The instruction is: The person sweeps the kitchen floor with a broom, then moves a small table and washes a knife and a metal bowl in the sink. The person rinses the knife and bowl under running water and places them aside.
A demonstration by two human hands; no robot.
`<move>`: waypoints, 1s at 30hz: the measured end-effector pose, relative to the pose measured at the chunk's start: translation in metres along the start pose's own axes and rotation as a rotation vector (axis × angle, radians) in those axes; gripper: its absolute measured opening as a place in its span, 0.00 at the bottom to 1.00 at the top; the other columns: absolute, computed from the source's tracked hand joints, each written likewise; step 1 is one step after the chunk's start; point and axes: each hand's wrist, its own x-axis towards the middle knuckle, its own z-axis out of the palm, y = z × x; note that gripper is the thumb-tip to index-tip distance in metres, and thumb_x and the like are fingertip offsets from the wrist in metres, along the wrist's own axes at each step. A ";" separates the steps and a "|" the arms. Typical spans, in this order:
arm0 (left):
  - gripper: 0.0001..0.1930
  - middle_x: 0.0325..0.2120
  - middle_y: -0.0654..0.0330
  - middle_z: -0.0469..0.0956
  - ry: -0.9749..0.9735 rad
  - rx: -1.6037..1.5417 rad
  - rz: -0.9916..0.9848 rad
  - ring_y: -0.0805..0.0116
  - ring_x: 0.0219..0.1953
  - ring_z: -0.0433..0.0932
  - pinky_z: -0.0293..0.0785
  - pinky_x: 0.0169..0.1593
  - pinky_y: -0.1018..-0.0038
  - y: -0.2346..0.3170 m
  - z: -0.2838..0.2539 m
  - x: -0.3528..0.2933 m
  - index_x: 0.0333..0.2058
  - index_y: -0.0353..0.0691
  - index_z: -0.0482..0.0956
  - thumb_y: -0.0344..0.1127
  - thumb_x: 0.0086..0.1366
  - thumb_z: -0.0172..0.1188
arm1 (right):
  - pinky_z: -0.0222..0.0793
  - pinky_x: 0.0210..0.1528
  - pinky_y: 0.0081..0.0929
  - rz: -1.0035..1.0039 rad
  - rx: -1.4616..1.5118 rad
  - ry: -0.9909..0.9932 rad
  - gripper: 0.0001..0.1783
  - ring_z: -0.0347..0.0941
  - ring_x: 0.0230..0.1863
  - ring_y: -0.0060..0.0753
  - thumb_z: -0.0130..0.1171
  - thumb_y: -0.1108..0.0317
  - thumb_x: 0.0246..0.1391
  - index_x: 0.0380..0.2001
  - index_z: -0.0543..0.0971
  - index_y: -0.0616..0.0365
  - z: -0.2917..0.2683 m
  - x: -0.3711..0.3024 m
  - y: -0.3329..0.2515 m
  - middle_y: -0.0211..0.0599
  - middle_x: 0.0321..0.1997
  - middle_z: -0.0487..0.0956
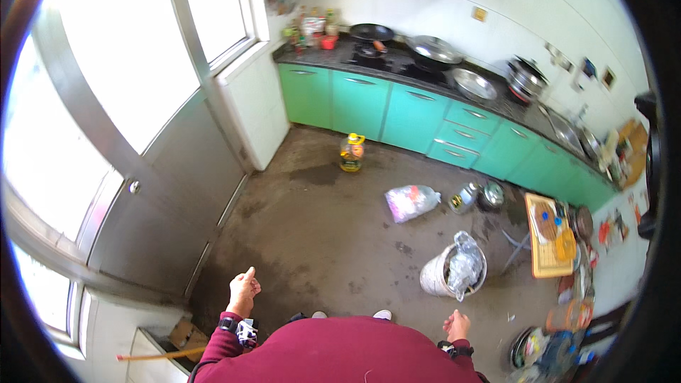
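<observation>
My left hand [243, 292] hangs in front of me over the brown floor [298, 220], its fingers loosely bent, thumb apart, holding nothing. My right hand [457, 325] is lowered on the other side, with loosely bent fingers and nothing visible in it. Nearest to it stands a white bucket [434, 276], a crumpled clear plastic bag [465, 267] hanging over its rim. Beyond the bucket lie a filled plastic bag [411, 203], a clear jar [464, 198] and a metal kettle [491, 196]. Farther off, a yellow-capped oil bottle [352, 153] stands upright on the floor.
Green cabinets [415, 113] carry a dark counter with a wok [372, 32], a lidded pan [434, 50] and a steamer pot [526, 81]. A small wooden table [550, 261] and clutter stand at right. A metal door [167, 206] is at left; a stick [162, 354] juts out near my left arm.
</observation>
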 end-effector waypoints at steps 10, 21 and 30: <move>0.21 0.19 0.64 0.73 -0.169 0.025 -0.118 0.70 0.22 0.74 0.71 0.30 0.73 -0.034 0.190 -0.007 0.22 0.47 0.71 0.57 0.62 0.59 | 0.70 0.21 0.32 0.031 0.151 0.140 0.20 0.72 0.21 0.31 0.53 0.48 0.60 0.32 0.71 0.56 -0.117 0.051 0.005 0.33 0.27 0.74; 0.10 0.31 0.62 0.78 -0.503 0.309 -0.115 0.70 0.29 0.76 0.73 0.33 0.74 -0.086 0.370 -0.012 0.42 0.39 0.74 0.31 0.61 0.60 | 0.74 0.20 0.33 0.202 0.355 0.427 0.14 0.74 0.20 0.33 0.54 0.78 0.47 0.41 0.73 0.58 -0.207 0.061 0.081 0.36 0.26 0.75; 0.15 0.32 0.61 0.78 -0.667 0.401 -0.159 0.70 0.29 0.76 0.73 0.34 0.74 -0.080 0.474 0.055 0.45 0.38 0.73 0.25 0.58 0.59 | 0.75 0.20 0.35 0.312 0.566 0.536 0.18 0.75 0.21 0.34 0.52 0.80 0.48 0.45 0.72 0.60 -0.165 0.039 0.109 0.38 0.27 0.76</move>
